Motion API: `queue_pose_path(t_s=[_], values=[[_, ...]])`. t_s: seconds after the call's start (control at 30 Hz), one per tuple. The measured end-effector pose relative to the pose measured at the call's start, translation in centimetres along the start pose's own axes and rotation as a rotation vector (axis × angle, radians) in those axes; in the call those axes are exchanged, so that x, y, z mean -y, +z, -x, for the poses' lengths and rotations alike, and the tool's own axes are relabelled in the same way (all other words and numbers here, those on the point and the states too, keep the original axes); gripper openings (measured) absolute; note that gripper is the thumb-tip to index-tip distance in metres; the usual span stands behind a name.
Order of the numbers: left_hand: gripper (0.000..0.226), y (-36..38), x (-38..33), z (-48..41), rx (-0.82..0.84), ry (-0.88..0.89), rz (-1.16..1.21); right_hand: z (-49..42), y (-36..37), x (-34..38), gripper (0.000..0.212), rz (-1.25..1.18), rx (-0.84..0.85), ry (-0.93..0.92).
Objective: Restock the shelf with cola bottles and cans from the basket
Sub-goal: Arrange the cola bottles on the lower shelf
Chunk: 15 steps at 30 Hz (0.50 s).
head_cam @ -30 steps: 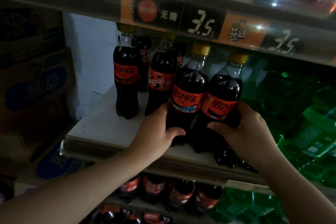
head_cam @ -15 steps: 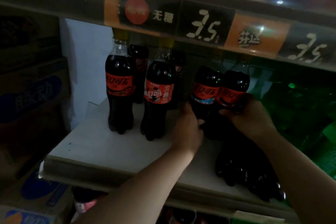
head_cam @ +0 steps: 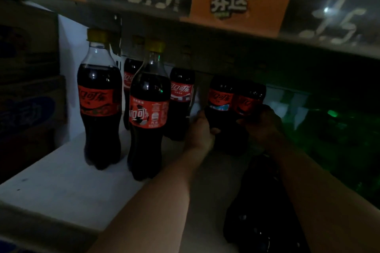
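Note:
Two cola bottles with red labels stand side by side deep on the white shelf (head_cam: 61,187). My left hand (head_cam: 202,129) grips the left cola bottle (head_cam: 221,98) and my right hand (head_cam: 263,125) grips the right cola bottle (head_cam: 247,99). Their caps are hidden under the upper shelf. To the left stand two front bottles, one at the far left (head_cam: 99,100) and one beside it (head_cam: 149,113), with two more behind them (head_cam: 181,96). No basket is in view.
The upper shelf edge (head_cam: 236,2) with price tags hangs low over the bottles. Green bottles (head_cam: 333,129) fill the dim right side. A dark lying bottle or bundle (head_cam: 261,201) sits on the shelf under my right forearm. Cardboard boxes (head_cam: 28,98) stack at the left.
Both hands have pushed the two bottles further back on the shelf, from the front edge to under the upper shelf. The view has moved closer and lower.

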<state>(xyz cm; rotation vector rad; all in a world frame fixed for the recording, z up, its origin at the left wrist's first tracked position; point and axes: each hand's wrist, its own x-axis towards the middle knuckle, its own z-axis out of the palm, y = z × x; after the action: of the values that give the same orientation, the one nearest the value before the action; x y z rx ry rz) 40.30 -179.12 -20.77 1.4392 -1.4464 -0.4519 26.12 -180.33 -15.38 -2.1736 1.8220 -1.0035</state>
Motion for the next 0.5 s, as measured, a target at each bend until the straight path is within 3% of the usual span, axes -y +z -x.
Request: queue_pose_path(t_s=[0.1, 0.3, 0.5], values=[[0.043, 0.6, 0.2, -1.0, -0.061, -0.039, -0.021, -1.4, 0.6, -0.9, 0.049, 0.032, 0.0, 0.016], [0.039, 1.3, 0.6, -2.3, -0.122, -0.094, -0.046, -3.1, 0.8, -2.3, 0.036, 0.091, -0.017, -0.011], [0.04, 1.7, 0.9, -2.6, -0.107, -0.081, -0.035, -4.2, 0.2, -3.2, 0.05, 0.008, -0.046, 0.213]])
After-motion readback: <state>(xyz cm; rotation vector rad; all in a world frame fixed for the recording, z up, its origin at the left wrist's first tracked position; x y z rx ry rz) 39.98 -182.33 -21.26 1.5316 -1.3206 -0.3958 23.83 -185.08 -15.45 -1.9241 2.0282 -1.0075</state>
